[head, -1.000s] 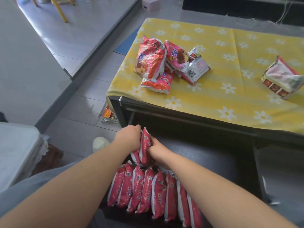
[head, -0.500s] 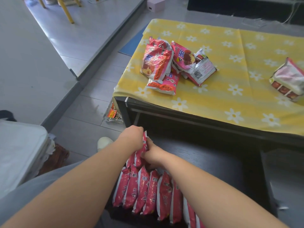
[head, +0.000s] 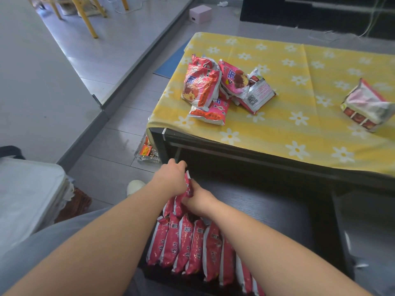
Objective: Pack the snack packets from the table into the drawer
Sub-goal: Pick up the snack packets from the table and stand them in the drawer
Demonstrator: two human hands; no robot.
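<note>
The black drawer [head: 267, 212] stands pulled out under the table. Several red snack packets [head: 192, 246] stand on edge in a row at its near left. Behind that row, my left hand [head: 172, 178] and my right hand [head: 198, 201] both grip an upright red packet [head: 188, 185] in the drawer's far left part, one hand on each side. On the yellow flowered tablecloth [head: 277, 124] lies a heap of red and pink packets [head: 213, 88]. A single pale packet [head: 366, 105] lies at the table's right.
A clear tray with small sweets [head: 147, 151] sits on the floor by the table leg. A white shoe [head: 134, 185] shows beside my left arm. Grey cushioned seating [head: 25, 199] is at the left. Yellow chair legs [head: 85, 18] and a pink box [head: 200, 13] stand farther back.
Both hands have pushed the held packet a little lower and further back into the drawer. The view has shifted slightly; the packets on the table have not moved.
</note>
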